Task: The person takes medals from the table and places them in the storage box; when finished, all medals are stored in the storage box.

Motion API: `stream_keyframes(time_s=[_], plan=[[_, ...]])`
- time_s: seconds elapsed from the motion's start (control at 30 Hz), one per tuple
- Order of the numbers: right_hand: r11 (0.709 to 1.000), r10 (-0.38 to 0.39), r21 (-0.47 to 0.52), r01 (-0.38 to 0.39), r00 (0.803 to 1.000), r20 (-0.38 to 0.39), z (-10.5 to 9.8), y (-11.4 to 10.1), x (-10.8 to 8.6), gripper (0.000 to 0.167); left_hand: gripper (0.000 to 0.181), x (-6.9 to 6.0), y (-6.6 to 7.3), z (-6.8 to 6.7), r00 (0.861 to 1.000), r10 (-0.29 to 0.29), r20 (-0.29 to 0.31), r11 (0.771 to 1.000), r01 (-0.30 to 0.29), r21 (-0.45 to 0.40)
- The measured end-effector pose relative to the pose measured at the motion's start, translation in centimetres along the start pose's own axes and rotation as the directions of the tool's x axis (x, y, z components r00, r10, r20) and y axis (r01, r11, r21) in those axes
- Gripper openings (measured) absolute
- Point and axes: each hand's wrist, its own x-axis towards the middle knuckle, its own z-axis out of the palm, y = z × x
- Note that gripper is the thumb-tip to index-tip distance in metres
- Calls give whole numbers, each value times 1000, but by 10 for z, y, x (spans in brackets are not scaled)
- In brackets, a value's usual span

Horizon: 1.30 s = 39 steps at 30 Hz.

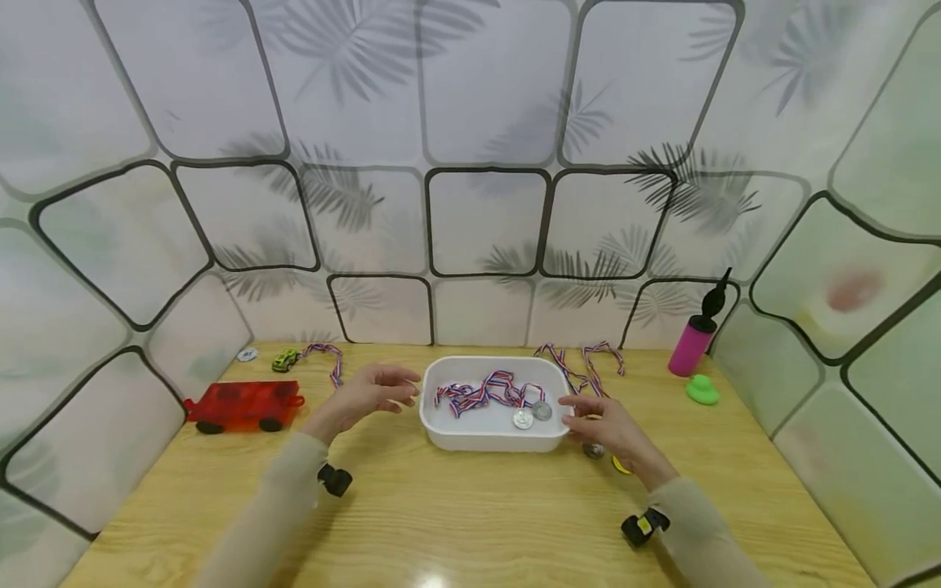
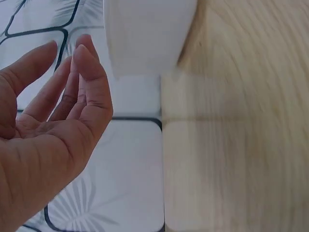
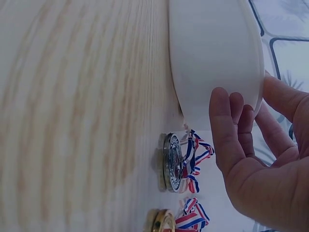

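Note:
In the head view a white plastic tray sits mid-table. Inside lie two silver medals with red, white and blue striped ribbons. My left hand hovers off the tray's left end, a gap between fingers and wall; the left wrist view shows its loosely bent fingers holding nothing. My right hand is at the tray's right end, fingertips at the rim and outer wall; whether they touch cannot be told. Below it lie a silver medal and a gold medal, both ribboned.
To the left stand a red, see-through toy with black wheels, a small green toy car, a striped ribbon and a round badge. At right are a magenta pump and a green hat-shaped toy. Patterned curtain surrounds the table.

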Motion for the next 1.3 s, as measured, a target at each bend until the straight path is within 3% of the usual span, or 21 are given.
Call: stream_keyframes(time_s=[0.23,0.43,0.53,0.67,0.97,1.13,1.3], plan=[[999,-9,33,9,1000,-3,0,1,0,48,47,-30,-9,-24,1000,-20,-5,999,20,41],[999,6,40,-5,1000,-18,-1,2,-2,46,51,-46,-13,-40,1000,-8,20,997,6,73],[999,8,43,-7,1000,-22,0,3,-2,45,53,-53,-15,-46,999,-33,-10,995,33,92],[1000,-2,27,2,1000,-22,1,2,-1,44,57,-61,-20,-54,997,-57,-51,988,64,141],[1000,-2,-5,2,1000,-11,-2,0,-1,45,52,-78,-32,-68,995,-28,-91,961,52,273],[1000,2,5,-2,1000,-6,-2,0,-1,46,48,-84,-36,-75,997,-20,-79,951,44,307],[1000,-1,17,1,1000,-8,-2,1,0,45,45,-91,-39,-83,995,-62,-72,941,83,329]])
